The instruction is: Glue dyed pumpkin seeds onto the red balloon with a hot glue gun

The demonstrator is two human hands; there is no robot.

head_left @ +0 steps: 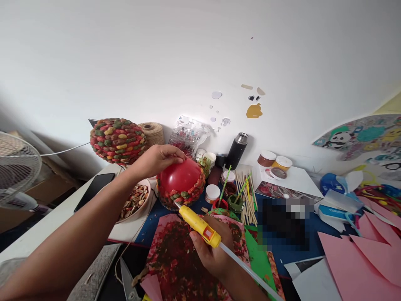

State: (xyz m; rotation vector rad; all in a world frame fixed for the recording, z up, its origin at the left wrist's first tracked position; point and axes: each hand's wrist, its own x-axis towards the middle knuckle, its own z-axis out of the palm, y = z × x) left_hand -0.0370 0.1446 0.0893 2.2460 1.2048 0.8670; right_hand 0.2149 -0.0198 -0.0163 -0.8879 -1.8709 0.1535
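Balloon [179, 175], glossy, red, rounded, left of centre.
My left hand [163, 158] touches its top, grip unclear; my right hand [219, 257] holds a yellow plastic glue gun [196, 222], whose tip [178, 205], if hot, could burst it.

Left forearm [90, 225]: bare along its visible length, broad toward the lower left corner, tapering smoothly
Left wrist [140, 168]: bare, slim
Left hand [160, 158]: bare, with slender fingers
Right hand [219, 246]: bare, broad across the back
Right thumb [199, 246]: bare, rounded at the tip
Right forearm [242, 280]: bare, cut off by the bottom edge
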